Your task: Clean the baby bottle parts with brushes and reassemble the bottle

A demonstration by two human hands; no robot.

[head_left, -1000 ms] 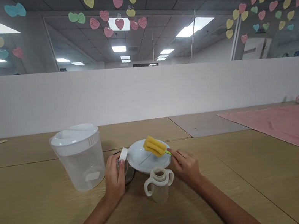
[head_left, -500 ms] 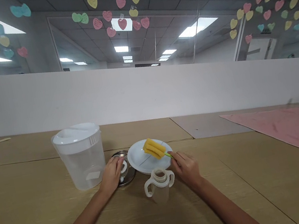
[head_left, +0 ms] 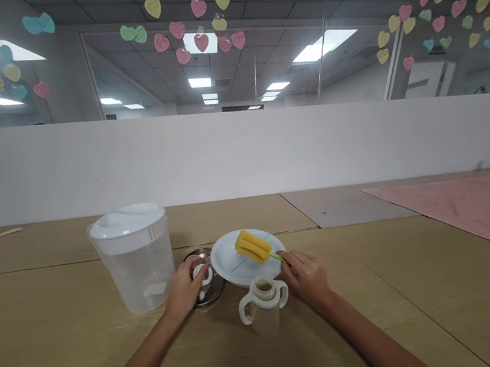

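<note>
Clear lidded pitcher stands left of both hands.

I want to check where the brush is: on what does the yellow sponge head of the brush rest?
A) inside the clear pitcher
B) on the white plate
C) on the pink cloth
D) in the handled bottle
B: the yellow sponge head lies on the white plate, with the right hand at its green handle.

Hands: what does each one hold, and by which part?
Right hand holds the brush by its green handle; left hand grips a white cap at its rim.
</note>
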